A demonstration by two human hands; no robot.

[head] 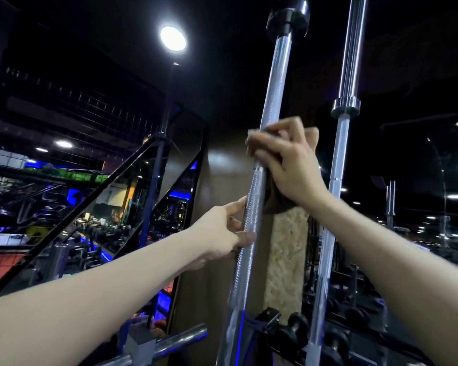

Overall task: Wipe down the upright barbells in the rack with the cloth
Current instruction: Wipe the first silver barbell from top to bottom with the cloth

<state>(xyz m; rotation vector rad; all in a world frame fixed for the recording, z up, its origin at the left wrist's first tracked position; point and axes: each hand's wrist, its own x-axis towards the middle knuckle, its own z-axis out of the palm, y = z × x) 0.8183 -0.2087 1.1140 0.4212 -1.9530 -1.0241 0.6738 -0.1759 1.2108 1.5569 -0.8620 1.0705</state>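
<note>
While the right hand [283,157] wraps the cloth [273,199] round the near barbell [273,96], wiping is midway
Left hand [224,233] fingers curl on it just below; second barbell [337,165] beside it looks untouched

Two arms of the person are in view, both bare from the lower edge of the picture to the wrists, with no sleeve on either. The left hand [224,233] and the right hand [286,159] wear no gloves, and their fingers [259,140] are bare.
</note>
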